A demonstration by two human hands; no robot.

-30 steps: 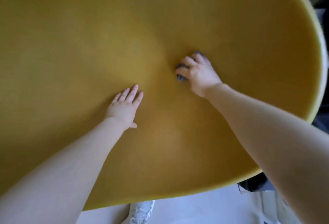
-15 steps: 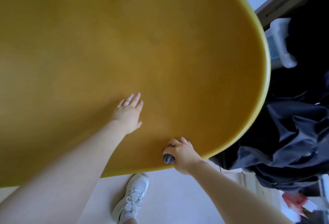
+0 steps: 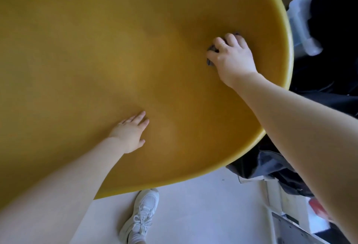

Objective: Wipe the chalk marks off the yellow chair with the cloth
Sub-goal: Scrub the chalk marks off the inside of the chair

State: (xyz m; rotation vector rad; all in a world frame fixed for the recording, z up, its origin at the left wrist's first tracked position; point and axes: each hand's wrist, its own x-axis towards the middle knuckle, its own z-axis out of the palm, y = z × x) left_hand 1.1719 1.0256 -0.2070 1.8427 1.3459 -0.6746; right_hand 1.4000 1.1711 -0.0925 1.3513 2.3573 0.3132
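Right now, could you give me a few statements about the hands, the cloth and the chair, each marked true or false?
1. The right hand grips a dark cloth against the yellow chair. True.
2. The left hand holds a second cloth. False: it rests flat on the chair, fingers straight, holding nothing.
3. The cloth lies near the chair's right rim. True.
4. The two hands touch each other. False: they are well apart, with the left one nearer the chair's lower edge.
5. A white sneaker shows on the floor below the chair's edge. True.
6. Bold chalk lines cross the middle of the chair. False: no marks can be made out there.
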